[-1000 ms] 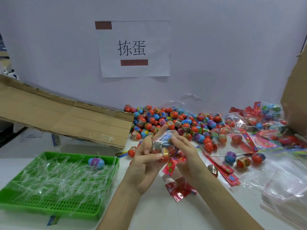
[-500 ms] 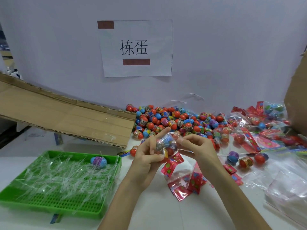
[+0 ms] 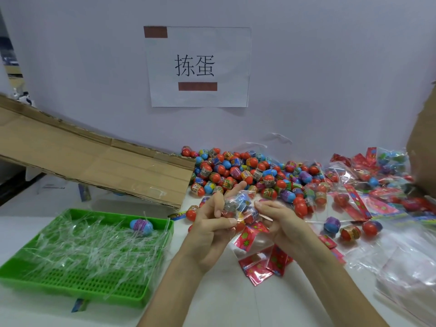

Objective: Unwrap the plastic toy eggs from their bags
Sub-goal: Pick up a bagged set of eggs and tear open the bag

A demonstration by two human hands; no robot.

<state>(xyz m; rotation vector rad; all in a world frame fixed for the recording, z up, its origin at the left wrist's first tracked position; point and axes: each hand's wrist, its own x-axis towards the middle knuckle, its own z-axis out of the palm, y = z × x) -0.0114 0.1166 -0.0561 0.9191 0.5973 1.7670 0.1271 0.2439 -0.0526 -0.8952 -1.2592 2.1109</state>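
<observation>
- The bag (image 3: 240,210) looks thin, crinkly and probably slippery; the eggs (image 3: 243,201) inside seem light and hard
- The left hand (image 3: 210,232) and right hand (image 3: 283,223) pinch its film with their fingers (image 3: 224,222); the loose edge looks like the best hold

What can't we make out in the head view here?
Egg count in the bag: head view, crinkled plastic plus fingers of left hand and right hand cover it.
Cardboard box: head view, cut off by right edge.
Green tray floor: head view, mostly under clear strips.
Egg pile label print: head view, too small.
</observation>
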